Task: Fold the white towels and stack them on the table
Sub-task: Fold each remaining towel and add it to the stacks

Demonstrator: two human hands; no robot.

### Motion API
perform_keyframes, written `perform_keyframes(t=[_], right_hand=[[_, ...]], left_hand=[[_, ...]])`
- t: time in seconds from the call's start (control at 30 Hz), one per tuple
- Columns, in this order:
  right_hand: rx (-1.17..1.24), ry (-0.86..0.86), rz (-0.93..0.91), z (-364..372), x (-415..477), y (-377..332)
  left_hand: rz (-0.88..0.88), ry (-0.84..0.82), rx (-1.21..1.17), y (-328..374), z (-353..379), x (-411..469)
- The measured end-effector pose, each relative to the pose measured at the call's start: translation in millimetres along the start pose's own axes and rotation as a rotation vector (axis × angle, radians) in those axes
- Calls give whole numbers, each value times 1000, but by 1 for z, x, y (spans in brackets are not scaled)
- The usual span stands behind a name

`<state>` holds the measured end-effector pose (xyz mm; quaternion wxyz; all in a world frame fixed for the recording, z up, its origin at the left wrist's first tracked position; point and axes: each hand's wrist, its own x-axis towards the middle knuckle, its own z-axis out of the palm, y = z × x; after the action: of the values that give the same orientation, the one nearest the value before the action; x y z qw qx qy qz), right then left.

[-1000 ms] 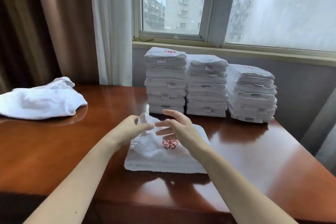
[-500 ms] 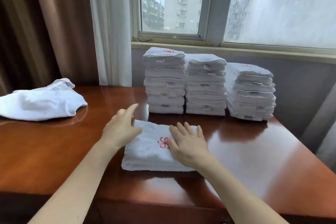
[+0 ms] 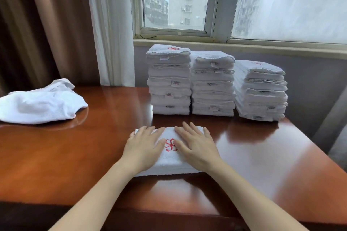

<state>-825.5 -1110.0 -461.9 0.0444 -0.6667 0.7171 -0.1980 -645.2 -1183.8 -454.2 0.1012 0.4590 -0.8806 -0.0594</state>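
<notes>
Since half a second ago the left hand (image 3: 144, 148) has moved from the folded towel's (image 3: 169, 165) left edge onto its top. It and the right hand (image 3: 197, 148) lie flat, fingers (image 3: 195, 131) straight and released, pressing beside the red embroidered mark. The plush rectangular towel sits at 6 o'clock on the glossy wooden surface (image 3: 75, 155). Three terry stacks (image 3: 213, 84) stand at 12, a rumpled towel (image 3: 41, 101) at 9.

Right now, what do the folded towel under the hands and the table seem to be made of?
The folded towel looks like white cotton terry with a matte finish: it has a soft, fuzzy nap, thick folded edges and a red stitched emblem. The table looks like reddish-brown wood or wood veneer under a glossy varnish, with faint grain and mirror-like reflections. Whether it is solid wood or veneer cannot be told.
</notes>
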Motion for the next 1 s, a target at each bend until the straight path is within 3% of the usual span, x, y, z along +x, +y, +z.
perform_keyframes(t=[0.1,0.23,0.43,0.67,0.83,1.0], right_hand=[[154,123,-67,-6,-1,7],[225,327,-69,-17,-10,22],[362,246,211,-36,-26,42],[437,7,434,-64,-60,46],[560,-255,511,-88,-85,35],[763,-263,516,-93,-100,27]], left_hand=[[-25,-36,87,7,-8,1],[-82,-220,227,19,-27,-4],[-97,-313,144,45,-36,-15],[-5,-396,-197,64,-28,-17],[-32,-570,-538,54,-38,-19],[-81,-652,-1033,51,-30,-33]])
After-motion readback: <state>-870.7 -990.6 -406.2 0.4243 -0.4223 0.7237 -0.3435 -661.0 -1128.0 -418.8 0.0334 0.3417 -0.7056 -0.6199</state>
